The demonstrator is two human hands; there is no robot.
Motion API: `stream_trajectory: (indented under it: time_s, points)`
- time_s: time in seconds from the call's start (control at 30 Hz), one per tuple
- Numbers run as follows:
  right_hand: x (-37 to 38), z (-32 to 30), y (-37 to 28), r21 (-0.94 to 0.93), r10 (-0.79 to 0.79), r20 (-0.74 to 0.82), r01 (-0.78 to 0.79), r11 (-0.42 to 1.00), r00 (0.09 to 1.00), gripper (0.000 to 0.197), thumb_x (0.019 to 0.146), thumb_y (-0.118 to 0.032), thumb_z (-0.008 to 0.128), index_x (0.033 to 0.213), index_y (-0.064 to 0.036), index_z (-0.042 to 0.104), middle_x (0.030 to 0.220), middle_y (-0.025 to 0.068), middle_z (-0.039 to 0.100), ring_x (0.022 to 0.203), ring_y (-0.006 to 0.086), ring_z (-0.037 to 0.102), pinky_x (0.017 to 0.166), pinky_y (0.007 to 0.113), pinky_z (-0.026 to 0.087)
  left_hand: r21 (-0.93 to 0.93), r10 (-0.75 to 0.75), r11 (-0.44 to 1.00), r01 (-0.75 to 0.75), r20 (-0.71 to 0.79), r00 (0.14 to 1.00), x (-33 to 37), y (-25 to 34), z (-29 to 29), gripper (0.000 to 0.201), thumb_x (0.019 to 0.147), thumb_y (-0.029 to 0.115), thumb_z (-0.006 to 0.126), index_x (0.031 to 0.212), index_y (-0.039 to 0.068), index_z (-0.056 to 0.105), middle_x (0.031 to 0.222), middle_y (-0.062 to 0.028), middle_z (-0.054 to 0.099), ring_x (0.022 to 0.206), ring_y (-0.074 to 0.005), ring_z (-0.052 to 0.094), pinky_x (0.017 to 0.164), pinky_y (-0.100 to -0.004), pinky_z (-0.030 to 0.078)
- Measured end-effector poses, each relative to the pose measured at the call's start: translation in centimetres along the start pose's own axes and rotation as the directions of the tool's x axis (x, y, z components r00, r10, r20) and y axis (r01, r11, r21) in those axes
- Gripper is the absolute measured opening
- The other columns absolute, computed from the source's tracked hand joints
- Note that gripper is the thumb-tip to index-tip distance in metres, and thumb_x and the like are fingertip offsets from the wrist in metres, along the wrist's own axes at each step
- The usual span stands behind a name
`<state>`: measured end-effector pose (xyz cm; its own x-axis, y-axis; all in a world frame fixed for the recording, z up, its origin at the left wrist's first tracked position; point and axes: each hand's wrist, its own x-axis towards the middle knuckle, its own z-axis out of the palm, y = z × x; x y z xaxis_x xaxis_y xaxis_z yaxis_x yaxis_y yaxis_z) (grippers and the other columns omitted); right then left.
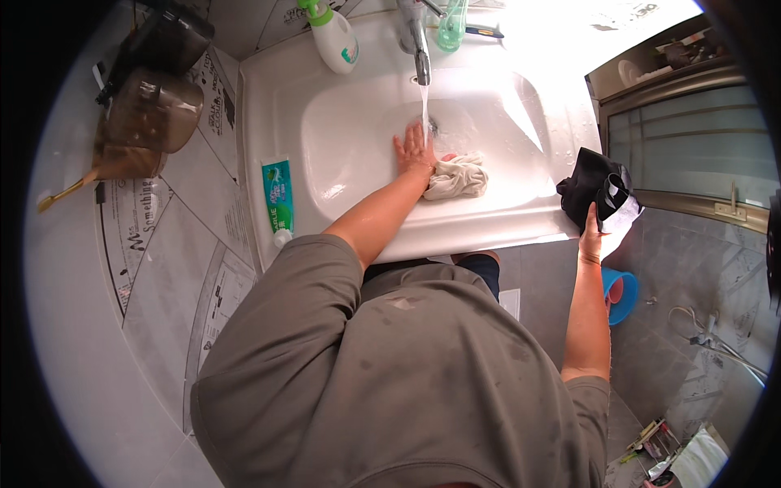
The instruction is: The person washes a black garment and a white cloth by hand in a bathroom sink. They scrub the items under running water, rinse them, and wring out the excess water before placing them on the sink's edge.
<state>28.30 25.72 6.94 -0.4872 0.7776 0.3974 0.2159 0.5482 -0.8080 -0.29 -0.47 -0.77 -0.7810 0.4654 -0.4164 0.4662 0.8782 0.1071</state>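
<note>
My left hand lies in the white washbasin, palm down with its fingers stretched out, next to the stream of water. That water runs from the chrome tap down toward the drain. Beside my left wrist a bunched cream-coloured cloth sits in the basin, with a small pinkish bit at its upper edge. Out past the basin's right edge, my right hand grips a crumpled black cloth with some white on it. The fingers beneath that cloth are partly hidden.
A teal and green tube lies on the basin's left ledge. Behind stand a white pump bottle and a clear green bottle by the tap. Brownish cups hang on the left wall. A blue bucket is below right, near a glass-fronted cabinet.
</note>
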Motion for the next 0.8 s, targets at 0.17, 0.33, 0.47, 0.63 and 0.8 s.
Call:
stream_trajectory:
  time_s: [0.17,0.33,0.47,0.63,0.8]
  points:
    - [0.2,0.9,-1.8,0.033,-0.035,-0.017,0.035,0.999,0.999,0.035,0.086,-0.015,0.069,0.117,0.0002,0.062,0.115,0.009,0.064,0.101,0.0211,0.061,0.089,0.032,0.046,0.0,0.021,1.0,-0.021,-0.024,0.999,-0.6,-0.7,0.5,0.085,0.09,0.058,0.042,0.15,0.008,0.009,0.156,-0.0139,0.014,0.145,-0.027,0.011,0.113,-0.0575,0.007]
    - [-0.2,0.7,-1.8,0.102,0.014,-0.063,-0.007,0.995,0.998,0.033,0.086,-0.015,0.069,0.115,0.0002,0.063,0.113,0.0085,0.065,0.098,0.0209,0.062,0.087,0.032,0.047,0.062,0.054,0.997,-0.054,0.009,0.999,-1.5,-0.1,-1.1,0.075,0.094,0.045,0.043,0.15,0.007,0.009,0.156,-0.0136,0.013,0.145,-0.027,0.01,0.113,-0.0575,0.009]
    - [0.3,0.4,-1.9,-0.159,-0.083,-0.048,0.075,0.984,0.995,0.035,0.079,-0.011,0.074,0.111,-0.0002,0.063,0.105,0.0103,0.067,0.092,0.0203,0.063,0.081,0.032,0.049,0.109,0.035,0.994,-0.031,-0.033,0.999,0.5,-1.4,2.1,0.074,0.095,0.038,0.045,0.15,0.007,0.007,0.156,-0.0138,0.013,0.145,-0.0279,0.008,0.112,-0.0578,0.008]
    - [1.5,1.1,-5.0,-0.153,0.115,-0.281,-0.163,0.975,0.953,0.066,0.066,-0.033,0.084,0.115,-0.0006,0.054,0.109,0.0146,0.061,0.102,0.0275,0.059,0.09,0.037,0.046,0.026,0.067,0.997,-0.068,0.008,0.998,0.1,-1.2,1.7,0.081,0.09,0.062,0.038,0.15,0.011,0.018,0.158,-0.0093,0.006,0.146,-0.027,0.002,0.112,-0.0594,-0.001]
    - [2.1,3.4,-10.0,-0.495,0.396,-0.157,-0.419,0.761,0.905,0.081,0.064,-0.052,0.079,0.12,-0.0008,0.052,0.111,0.02,0.062,0.106,0.0341,0.059,0.094,0.04,0.043,-0.148,0.278,0.95,-0.276,-0.011,0.961,-1.8,-4.5,-0.1,0.075,0.088,0.043,0.051,0.148,0.01,0.023,0.157,-0.0081,0.012,0.145,-0.025,0.007,0.116,-0.0458,0.003]
